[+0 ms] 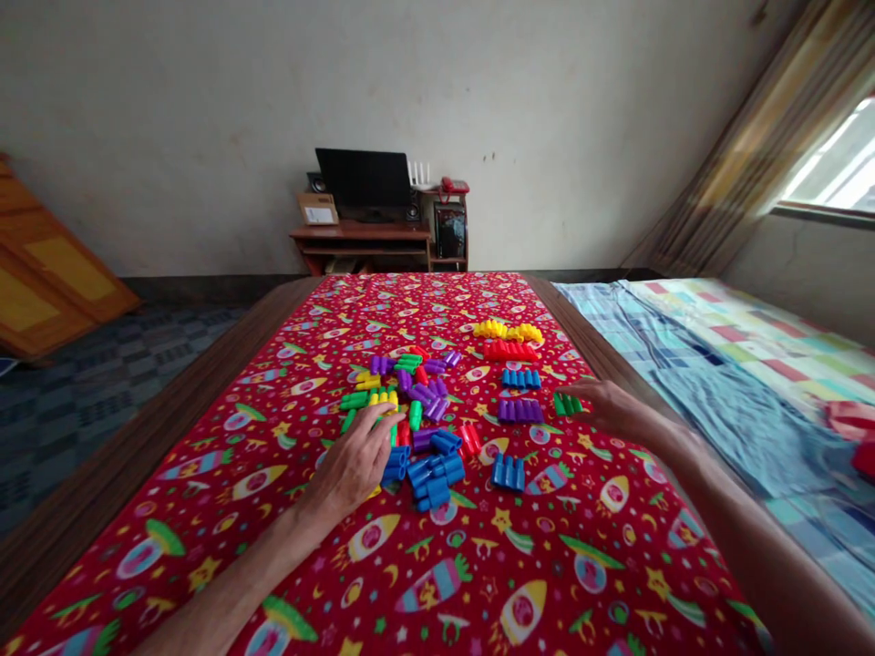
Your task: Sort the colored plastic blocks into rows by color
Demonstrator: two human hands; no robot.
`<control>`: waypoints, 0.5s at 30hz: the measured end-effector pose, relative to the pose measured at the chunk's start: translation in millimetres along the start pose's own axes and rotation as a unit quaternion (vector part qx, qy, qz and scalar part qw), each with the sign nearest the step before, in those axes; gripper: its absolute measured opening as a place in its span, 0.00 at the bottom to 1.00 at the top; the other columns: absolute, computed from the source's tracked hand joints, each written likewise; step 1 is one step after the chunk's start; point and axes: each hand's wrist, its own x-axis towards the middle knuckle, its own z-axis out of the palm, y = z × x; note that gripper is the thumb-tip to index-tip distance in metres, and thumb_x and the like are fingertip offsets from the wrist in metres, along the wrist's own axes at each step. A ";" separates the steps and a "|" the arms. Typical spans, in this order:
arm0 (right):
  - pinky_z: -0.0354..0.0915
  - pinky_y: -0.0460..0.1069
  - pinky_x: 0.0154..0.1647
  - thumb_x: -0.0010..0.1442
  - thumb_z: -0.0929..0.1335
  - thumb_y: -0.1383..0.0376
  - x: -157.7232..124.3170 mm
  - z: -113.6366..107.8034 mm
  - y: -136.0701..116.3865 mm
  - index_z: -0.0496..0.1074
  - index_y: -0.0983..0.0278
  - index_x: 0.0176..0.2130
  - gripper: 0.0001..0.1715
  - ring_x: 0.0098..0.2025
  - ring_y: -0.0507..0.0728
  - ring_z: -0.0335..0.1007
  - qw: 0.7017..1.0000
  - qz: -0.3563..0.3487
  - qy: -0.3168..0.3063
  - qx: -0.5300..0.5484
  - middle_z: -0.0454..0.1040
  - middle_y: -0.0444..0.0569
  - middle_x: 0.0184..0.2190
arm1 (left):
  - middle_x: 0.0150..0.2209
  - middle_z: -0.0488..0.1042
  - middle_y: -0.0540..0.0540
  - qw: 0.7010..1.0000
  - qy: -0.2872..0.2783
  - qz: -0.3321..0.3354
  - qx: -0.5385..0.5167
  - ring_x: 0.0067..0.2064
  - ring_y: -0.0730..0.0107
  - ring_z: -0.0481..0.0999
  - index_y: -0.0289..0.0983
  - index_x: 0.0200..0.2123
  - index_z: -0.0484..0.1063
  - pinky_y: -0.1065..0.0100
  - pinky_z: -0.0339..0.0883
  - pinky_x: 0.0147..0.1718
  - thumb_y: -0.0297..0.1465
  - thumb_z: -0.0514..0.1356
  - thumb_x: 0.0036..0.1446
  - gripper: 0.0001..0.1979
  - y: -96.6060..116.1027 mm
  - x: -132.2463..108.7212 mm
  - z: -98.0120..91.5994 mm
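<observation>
"What's obscured around the purple block row [520, 411]?"
"Left of it, the left hand [359, 456] hides part of the block pile [416, 415]; its grip I can't tell; right of it, the right hand [602, 404] meets green blocks [566, 404], grasp unclear."

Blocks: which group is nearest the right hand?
The green row right of the purple row; it sits at the right hand, all other blocks lie farther left.
</observation>
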 end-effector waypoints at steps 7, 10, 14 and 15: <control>0.72 0.53 0.46 0.60 0.69 0.67 -14.0 14.1 -47.6 0.72 0.60 0.55 0.23 0.47 0.60 0.75 0.996 -0.081 -0.002 0.036 0.78 0.56 0.46 | 0.52 0.69 0.38 1.000 -0.004 0.004 0.008 0.55 0.56 0.71 0.36 0.54 0.68 0.54 0.69 0.56 0.27 0.44 0.67 0.18 -0.1 0.2 0.4; 0.72 0.54 0.49 0.63 0.66 0.66 -14.2 27.6 -70.3 0.70 0.60 0.57 0.22 0.50 0.60 0.74 0.994 -0.110 -0.015 0.015 0.76 0.57 0.50 | 0.52 0.69 0.38 1.000 -0.006 0.005 0.016 0.55 0.57 0.71 0.35 0.54 0.68 0.55 0.68 0.56 0.27 0.44 0.67 0.18 2.1 1.0 -1.6; 0.71 0.56 0.51 0.64 0.64 0.69 -11.1 39.5 -81.8 0.71 0.63 0.54 0.19 0.53 0.61 0.73 0.993 -0.103 -0.032 -0.049 0.75 0.57 0.52 | 0.52 0.69 0.38 0.999 -0.003 0.013 0.029 0.55 0.57 0.71 0.35 0.54 0.67 0.56 0.68 0.55 0.26 0.44 0.67 0.18 3.4 1.2 -3.0; 0.71 0.58 0.50 0.64 0.64 0.69 -11.0 40.5 -82.1 0.72 0.64 0.53 0.18 0.52 0.62 0.73 0.992 -0.097 -0.037 -0.068 0.75 0.58 0.52 | 0.51 0.69 0.38 0.999 -0.002 0.015 0.031 0.55 0.57 0.71 0.35 0.53 0.68 0.56 0.69 0.55 0.26 0.44 0.67 0.18 3.0 1.0 -2.7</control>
